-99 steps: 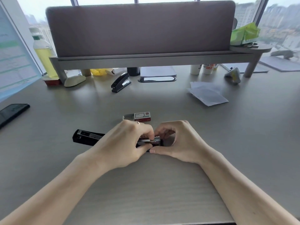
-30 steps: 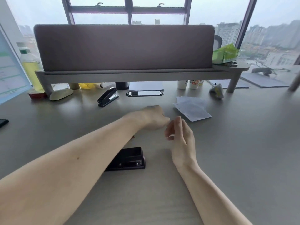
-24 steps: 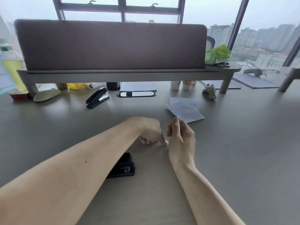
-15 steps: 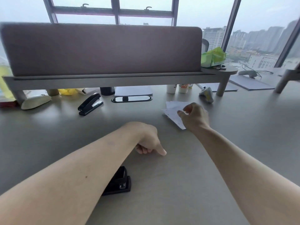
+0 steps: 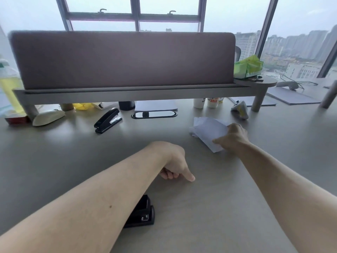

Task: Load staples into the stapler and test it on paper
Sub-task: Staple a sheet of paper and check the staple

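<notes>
The black stapler (image 5: 141, 213) lies closed on the grey desk near the front, half hidden under my left forearm. My left hand (image 5: 175, 165) rests mid-desk with its fingers curled under and the index fingertip touching the surface; nothing shows in it. The staple box is not in sight. To the right, my right hand (image 5: 234, 136) reaches out and pinches the near edge of the white paper sheets (image 5: 207, 130), which lie flat on the desk.
A second black stapler (image 5: 107, 120) stands at the back left. A raised shelf (image 5: 127, 92) with a fabric screen spans the back, with cups (image 5: 211, 102) and small items beneath. A yellow bottle (image 5: 9, 88) stands far left.
My right hand left the spot beside the left hand, reached to the right rear and took hold of the paper. The left hand sank to the desk and stays there.
</notes>
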A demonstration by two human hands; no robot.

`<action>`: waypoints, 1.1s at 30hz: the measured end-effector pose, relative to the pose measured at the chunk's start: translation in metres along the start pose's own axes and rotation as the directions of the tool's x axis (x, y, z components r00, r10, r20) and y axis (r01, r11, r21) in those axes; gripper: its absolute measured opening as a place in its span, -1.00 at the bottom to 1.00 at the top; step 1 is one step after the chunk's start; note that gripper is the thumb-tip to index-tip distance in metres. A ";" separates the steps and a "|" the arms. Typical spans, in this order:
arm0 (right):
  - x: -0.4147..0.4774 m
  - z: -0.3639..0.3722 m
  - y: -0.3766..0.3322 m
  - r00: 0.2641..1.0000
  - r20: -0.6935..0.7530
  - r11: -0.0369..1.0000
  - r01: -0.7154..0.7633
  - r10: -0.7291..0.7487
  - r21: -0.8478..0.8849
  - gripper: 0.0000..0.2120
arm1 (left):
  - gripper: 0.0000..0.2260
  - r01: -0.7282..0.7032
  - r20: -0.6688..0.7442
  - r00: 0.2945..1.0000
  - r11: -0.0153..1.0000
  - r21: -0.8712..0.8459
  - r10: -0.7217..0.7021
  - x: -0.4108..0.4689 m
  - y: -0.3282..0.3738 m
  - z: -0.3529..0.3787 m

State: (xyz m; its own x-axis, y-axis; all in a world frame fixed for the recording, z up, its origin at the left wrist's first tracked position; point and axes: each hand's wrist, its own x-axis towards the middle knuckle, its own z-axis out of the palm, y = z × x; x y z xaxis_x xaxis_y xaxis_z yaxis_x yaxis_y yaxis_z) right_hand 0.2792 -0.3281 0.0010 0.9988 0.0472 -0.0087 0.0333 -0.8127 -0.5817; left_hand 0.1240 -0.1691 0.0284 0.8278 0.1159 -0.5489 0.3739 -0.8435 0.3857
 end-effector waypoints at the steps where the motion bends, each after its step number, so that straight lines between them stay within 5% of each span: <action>1: -0.006 0.000 -0.001 0.999 -0.028 0.996 0.024 -0.022 0.084 -0.70 | -0.63 -0.006 -0.017 1.000 1.000 0.007 0.006 -0.002 0.000 0.000; 2: -0.011 0.001 0.000 0.998 -0.063 0.977 0.041 -0.028 0.209 -0.83 | -0.63 -0.016 -0.032 0.999 1.000 0.019 0.016 -0.005 0.000 0.002; 4: -0.026 0.003 -0.001 0.995 -0.100 0.864 0.066 -0.019 0.498 -0.74 | -0.65 -0.045 -0.059 0.997 0.999 0.005 0.045 -0.014 -0.004 0.006; 6: -0.059 0.001 -0.009 0.999 -0.035 0.651 0.046 -0.031 0.758 -0.80 | -0.66 -0.096 -0.085 0.993 0.972 -0.216 0.079 -0.025 -0.015 0.009; 9: -0.124 0.002 -0.019 0.983 0.126 0.386 -0.064 -0.137 0.920 -0.88 | -0.61 -0.208 -0.198 0.977 0.588 -0.781 0.083 -0.054 -0.037 0.005; 11: -0.160 0.009 -0.022 0.954 0.208 0.283 -0.143 -0.214 0.948 -0.88 | -0.62 -0.327 -0.337 0.940 0.416 -0.849 0.051 -0.071 -0.048 0.002; 15: -0.203 0.010 -0.027 0.848 0.379 0.296 -0.279 -0.370 0.913 -0.78 | -0.85 -0.461 -0.599 0.800 0.598 -0.656 -0.040 -0.094 -0.060 0.013; 19: -0.191 -0.010 -0.009 0.841 0.472 0.100 -0.463 -0.266 0.881 -0.37 | -0.86 -0.430 -0.542 0.831 0.764 -0.481 0.126 -0.123 -0.092 0.012; 22: -0.188 -0.010 0.001 0.816 0.500 0.411 -0.366 -0.289 0.835 -0.41 | -0.87 -0.425 -0.469 0.848 0.844 -0.328 0.245 -0.137 -0.099 0.015; 24: -0.197 -0.002 0.003 0.825 0.430 0.602 -0.142 -0.366 0.786 -0.68 | -0.88 -0.435 -0.444 0.853 0.843 -0.316 0.274 -0.135 -0.093 0.023; 26: -0.205 0.005 0.006 0.855 0.315 0.652 0.034 -0.411 0.757 -0.91 | -0.86 -0.428 -0.507 0.821 0.870 -0.243 0.262 -0.129 -0.084 0.031; 30: -0.197 0.010 0.030 0.944 0.120 0.645 0.115 -0.309 0.756 -0.90 | -0.71 -0.319 -0.638 0.751 0.939 -0.128 0.168 -0.118 -0.082 0.049; 33: -0.193 0.012 0.042 0.948 0.027 0.748 0.233 -0.317 0.621 -0.90 | -0.61 -0.249 -0.652 0.744 0.966 -0.066 0.147 -0.115 -0.084 0.060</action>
State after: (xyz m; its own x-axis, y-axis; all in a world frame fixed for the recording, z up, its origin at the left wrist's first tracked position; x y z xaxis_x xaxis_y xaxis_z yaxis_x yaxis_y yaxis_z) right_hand 0.0876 -0.3641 -0.0313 0.9353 0.3185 0.1542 0.2358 -0.2361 -0.9427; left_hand -0.0280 -0.1428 0.0152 0.9434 0.3042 0.1320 0.1827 -0.8092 0.5584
